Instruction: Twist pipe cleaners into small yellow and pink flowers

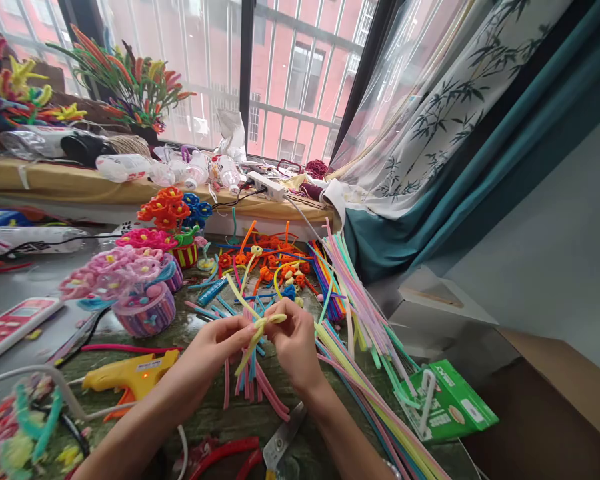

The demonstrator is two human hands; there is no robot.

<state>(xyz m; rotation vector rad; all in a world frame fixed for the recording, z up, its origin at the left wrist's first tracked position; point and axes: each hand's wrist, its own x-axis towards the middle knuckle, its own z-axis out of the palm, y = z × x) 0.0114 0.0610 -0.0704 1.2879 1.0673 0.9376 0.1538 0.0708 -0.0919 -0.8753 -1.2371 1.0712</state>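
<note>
A yellow pipe cleaner, bent into loops, is pinched between both of my hands over the middle of the table. My left hand grips it from the left with thumb and forefinger. On the other side my right hand has closed fingers on one of its loops. One straight end points up and away, and another hangs down. Beneath the hands lie short cut pink pipe cleaners and blue ones, partly hidden by my fingers. Scissors rest below my right wrist.
Left of my arm lies a yellow glue gun, its cord crossing the table. Pipe cleaner flower pots stand behind it. Long pipe cleaners and a green box lie at right. Orange flowers are scattered toward the windowsill.
</note>
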